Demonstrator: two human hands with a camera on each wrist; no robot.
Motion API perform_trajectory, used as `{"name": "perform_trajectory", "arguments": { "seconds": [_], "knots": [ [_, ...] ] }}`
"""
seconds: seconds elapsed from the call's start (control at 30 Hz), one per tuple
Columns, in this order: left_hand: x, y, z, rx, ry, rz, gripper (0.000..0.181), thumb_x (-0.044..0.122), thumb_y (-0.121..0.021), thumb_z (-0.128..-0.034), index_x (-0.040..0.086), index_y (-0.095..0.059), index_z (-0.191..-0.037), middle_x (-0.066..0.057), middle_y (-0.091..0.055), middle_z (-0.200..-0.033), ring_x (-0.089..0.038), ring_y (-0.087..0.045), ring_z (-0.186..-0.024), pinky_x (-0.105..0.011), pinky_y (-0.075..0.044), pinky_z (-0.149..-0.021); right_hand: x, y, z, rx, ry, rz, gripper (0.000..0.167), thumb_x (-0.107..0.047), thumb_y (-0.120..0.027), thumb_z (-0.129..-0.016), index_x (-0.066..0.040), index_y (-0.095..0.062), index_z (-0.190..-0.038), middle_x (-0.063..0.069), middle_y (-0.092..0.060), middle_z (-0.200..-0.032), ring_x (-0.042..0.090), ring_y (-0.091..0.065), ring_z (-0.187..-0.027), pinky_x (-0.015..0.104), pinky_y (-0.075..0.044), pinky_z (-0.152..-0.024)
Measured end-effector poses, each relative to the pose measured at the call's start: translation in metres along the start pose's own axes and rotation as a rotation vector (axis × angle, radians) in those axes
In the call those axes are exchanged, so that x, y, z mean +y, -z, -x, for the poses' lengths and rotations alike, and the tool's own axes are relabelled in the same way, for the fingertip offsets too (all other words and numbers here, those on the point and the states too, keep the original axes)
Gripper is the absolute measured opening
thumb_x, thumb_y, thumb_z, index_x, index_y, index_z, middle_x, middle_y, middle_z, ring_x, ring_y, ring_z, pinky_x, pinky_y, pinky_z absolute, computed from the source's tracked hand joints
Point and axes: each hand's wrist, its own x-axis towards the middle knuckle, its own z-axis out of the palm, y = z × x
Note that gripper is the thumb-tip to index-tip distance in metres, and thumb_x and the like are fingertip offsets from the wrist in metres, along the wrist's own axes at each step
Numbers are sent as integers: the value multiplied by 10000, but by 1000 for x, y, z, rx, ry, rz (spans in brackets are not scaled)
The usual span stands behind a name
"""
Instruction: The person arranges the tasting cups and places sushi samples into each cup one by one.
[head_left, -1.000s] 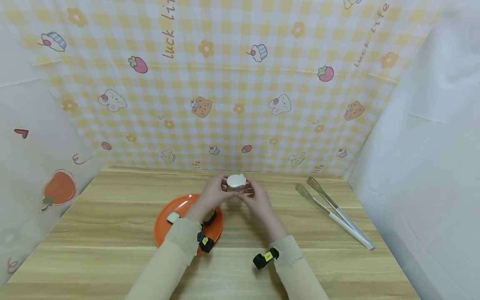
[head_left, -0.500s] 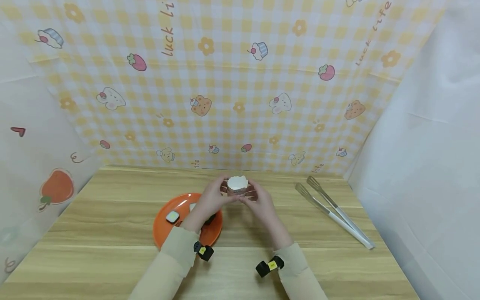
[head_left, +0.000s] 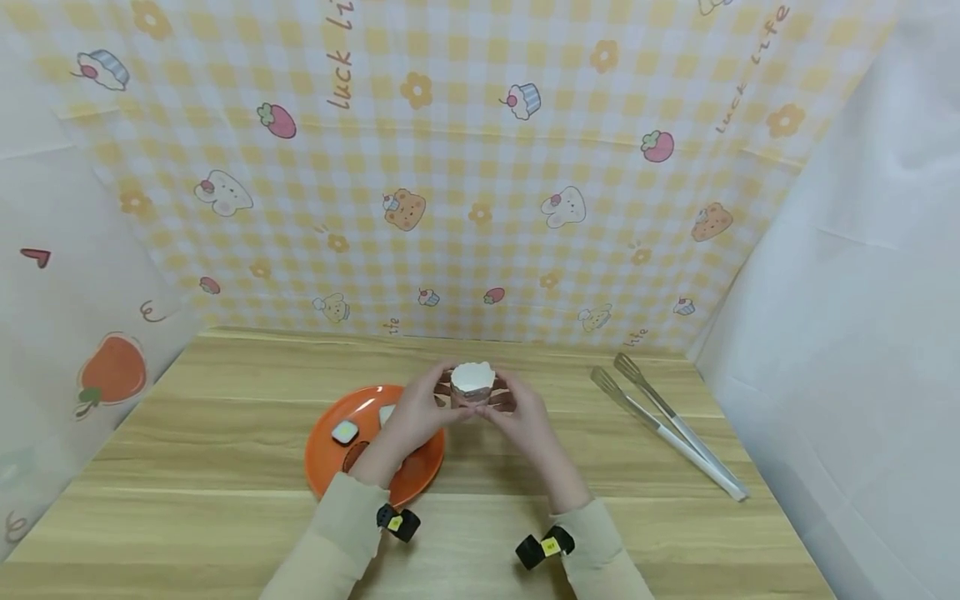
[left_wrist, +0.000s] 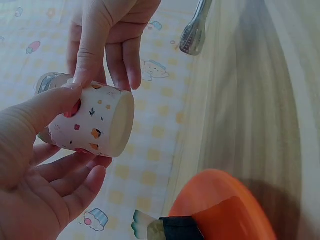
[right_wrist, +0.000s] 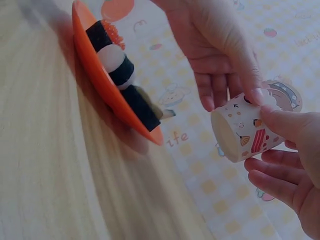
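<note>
A small cup-shaped item (head_left: 472,382) with a white top and a patterned paper wrapper is held between both hands above the table. My left hand (head_left: 420,410) grips it from the left, thumb on the near side and fingers around behind. On the other side my right hand (head_left: 523,417) holds it the same way, the two thumbs almost meeting. In the left wrist view the printed wrapper (left_wrist: 95,120) lies sideways with its pale round base showing. The right wrist view shows the cup (right_wrist: 247,127) with both thumbs on it.
An orange plate (head_left: 322,450) with several sushi pieces, one a small white-topped roll (head_left: 345,432), stands at the left, partly under my left forearm. Metal tongs (head_left: 675,433) lie at the right. A checked cloth (head_left: 480,167) hangs behind the table.
Both hands and the cup have come slightly lower in the head view, nearer to me. The forearms have drawn back a little, showing more of the plate.
</note>
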Motion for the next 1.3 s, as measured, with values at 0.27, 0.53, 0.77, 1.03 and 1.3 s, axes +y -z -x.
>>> {"name": "perform_trajectory", "arguments": {
  "seconds": [0.27,0.53,0.77,1.03,1.3],
  "knots": [
    [0,3,14,32,-26,10,672,201,-842,-744,162,-509,-1326,2,-652,-1121,-158,-586,-915,-395,-506,-724,-16,4,3,-61,40,24,523,73,-719,-800,116,-503,-1274,238,-614,-1067,374,-650,-875,480,-536,-775],
    [2,7,22,28,-61,4,660,157,-835,-750,190,-501,-1318,21,-632,-1143,-156,-567,-999,-479,-494,-799,7,2,2,-87,73,14,564,47,-734,-797,69,-501,-1310,226,-625,-1072,347,-655,-871,522,-526,-769],
    [4,9,28,-4,-39,34,675,164,-827,-760,184,-487,-1343,39,-627,-1116,-165,-581,-897,-331,-501,-662,13,7,4,-116,63,44,565,-113,-749,-827,-83,-522,-1345,86,-635,-1124,199,-650,-924,442,-528,-816],
    [1,11,31,-48,-44,33,696,209,-831,-755,138,-478,-1351,15,-625,-1105,-158,-592,-898,-402,-509,-713,4,17,10,-105,78,75,550,-138,-744,-836,-49,-531,-1335,105,-635,-1135,267,-644,-946,393,-528,-826],
    [2,14,33,-127,-64,26,705,276,-824,-763,145,-471,-1358,-11,-612,-1190,-208,-589,-1004,-515,-487,-835,0,28,14,-102,163,123,382,-144,-700,-868,-38,-624,-1227,92,-653,-1124,245,-651,-955,411,-536,-807]
  ]
}}
